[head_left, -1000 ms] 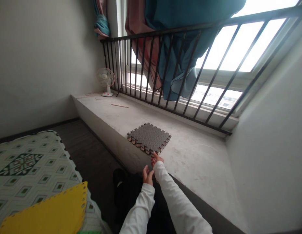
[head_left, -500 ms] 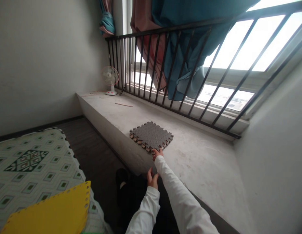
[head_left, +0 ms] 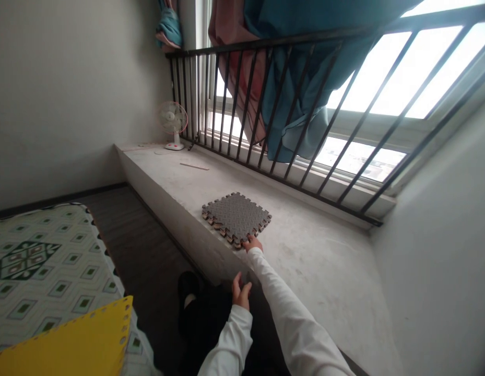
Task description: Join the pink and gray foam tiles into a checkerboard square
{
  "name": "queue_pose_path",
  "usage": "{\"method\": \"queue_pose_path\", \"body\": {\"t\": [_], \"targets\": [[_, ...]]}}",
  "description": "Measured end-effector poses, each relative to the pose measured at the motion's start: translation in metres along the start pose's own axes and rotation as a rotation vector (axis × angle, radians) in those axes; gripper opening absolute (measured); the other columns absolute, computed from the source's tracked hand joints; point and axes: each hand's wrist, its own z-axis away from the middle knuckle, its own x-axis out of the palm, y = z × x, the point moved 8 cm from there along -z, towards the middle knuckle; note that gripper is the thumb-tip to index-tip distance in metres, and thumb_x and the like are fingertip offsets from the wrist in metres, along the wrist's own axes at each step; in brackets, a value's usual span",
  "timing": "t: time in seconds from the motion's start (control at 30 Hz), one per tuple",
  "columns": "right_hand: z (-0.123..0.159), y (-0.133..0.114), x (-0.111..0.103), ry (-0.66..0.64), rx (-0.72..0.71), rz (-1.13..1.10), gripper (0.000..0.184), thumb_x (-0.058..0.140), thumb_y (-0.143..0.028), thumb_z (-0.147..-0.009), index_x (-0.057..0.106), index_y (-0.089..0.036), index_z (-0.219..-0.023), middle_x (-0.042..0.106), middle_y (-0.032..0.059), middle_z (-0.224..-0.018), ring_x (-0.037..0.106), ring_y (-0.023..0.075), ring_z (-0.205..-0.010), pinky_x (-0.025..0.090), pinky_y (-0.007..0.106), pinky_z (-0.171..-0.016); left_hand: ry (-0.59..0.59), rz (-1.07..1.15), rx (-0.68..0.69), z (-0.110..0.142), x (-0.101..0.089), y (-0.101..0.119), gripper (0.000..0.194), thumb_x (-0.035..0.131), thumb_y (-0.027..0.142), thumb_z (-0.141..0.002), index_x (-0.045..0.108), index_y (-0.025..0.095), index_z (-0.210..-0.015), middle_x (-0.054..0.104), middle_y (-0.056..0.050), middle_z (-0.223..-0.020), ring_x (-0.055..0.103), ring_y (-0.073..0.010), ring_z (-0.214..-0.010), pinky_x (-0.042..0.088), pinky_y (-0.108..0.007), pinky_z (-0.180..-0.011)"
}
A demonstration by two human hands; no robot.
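A small stack of grey interlocking foam tiles [head_left: 236,216] lies on a concrete window ledge [head_left: 316,261]. My right hand [head_left: 252,244] reaches out in a white sleeve and touches the stack's near corner; its fingers are mostly hidden behind the hand. My left hand [head_left: 240,292] hovers lower, by the ledge's front edge, with fingers loosely spread and holding nothing. A dark shoe [head_left: 188,292] shows on the floor below it.
A black metal railing [head_left: 289,104] runs along the window, with teal and pink cloth [head_left: 297,78] hanging over it. A small fan [head_left: 172,122] and a thin stick [head_left: 194,166] sit at the ledge's far end. A patterned mat [head_left: 42,261] and yellow foam tile [head_left: 73,344] lie left.
My right hand has stretched forward from just short of the tiles to their near corner. My left hand has dropped back toward the ledge's edge. The view shifted slightly.
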Motion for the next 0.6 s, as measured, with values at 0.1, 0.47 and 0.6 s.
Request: {"method": "queue_pose_path", "body": {"t": [0.1,0.47,0.6], "targets": [[0.004,-0.023,-0.001,0.007,-0.163,0.395,0.022,0.063,-0.024,-0.061,0.059,-0.023,-0.083,0.062,0.0065,-0.097,0.051,0.0232,-0.098,0.038,0.033,-0.082,0.004,0.005,-0.002,0.0,0.0,0.0,0.045,0.051,0.019,-0.062,0.048,0.02,-0.107,0.041,-0.012,-0.124,0.04,-0.0235,-0.114,0.044,-0.024,-0.065],[0.012,0.001,-0.074,0.086,-0.15,0.638,0.015,0.062,-0.021,-0.06,0.061,-0.022,-0.075,0.063,0.0069,-0.088,0.055,0.0234,-0.091,0.04,0.036,-0.078,0.025,0.0,0.053,0.007,-0.003,0.011,0.039,0.056,0.025,-0.061,0.052,0.022,-0.1,0.047,-0.01,-0.118,0.045,-0.0225,-0.11,0.045,-0.023,-0.065],[0.029,0.047,-0.15,0.083,-0.056,0.85,0.022,0.058,-0.02,-0.063,0.063,-0.023,-0.084,0.062,0.0087,-0.097,0.056,0.0237,-0.092,0.041,0.035,-0.076,-0.008,-0.002,0.053,0.008,0.0,0.013,0.04,0.053,0.022,-0.063,0.05,0.02,-0.103,0.045,-0.012,-0.121,0.043,-0.0219,-0.111,0.044,-0.02,-0.061]]}}
